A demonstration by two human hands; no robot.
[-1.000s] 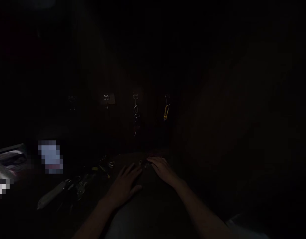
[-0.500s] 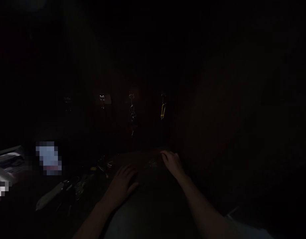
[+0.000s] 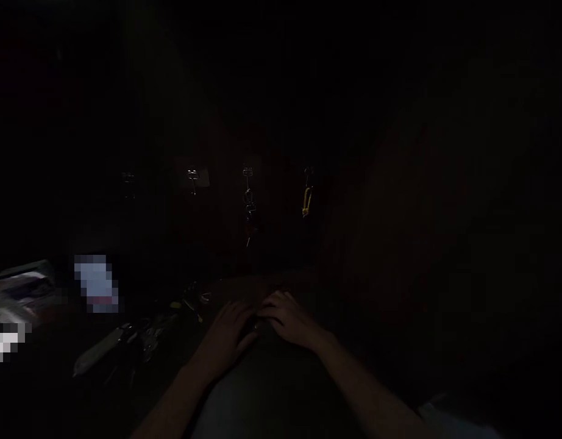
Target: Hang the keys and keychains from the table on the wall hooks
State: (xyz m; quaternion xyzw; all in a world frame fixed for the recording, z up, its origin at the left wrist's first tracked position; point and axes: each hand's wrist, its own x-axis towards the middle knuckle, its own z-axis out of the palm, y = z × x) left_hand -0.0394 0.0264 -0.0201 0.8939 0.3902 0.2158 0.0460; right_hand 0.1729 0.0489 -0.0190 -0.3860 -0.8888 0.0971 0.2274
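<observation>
Left hand (image 3: 227, 332) and right hand (image 3: 290, 320) close together at a small shiny item (image 3: 256, 327), grip indiscernible: move fingertips slowly.

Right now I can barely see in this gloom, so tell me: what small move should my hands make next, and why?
Perhaps draw the right hand back slightly from the left hand: they sit close together, a small shiny thing shows between them, and the darkness hides whether either hand grips it.
</observation>
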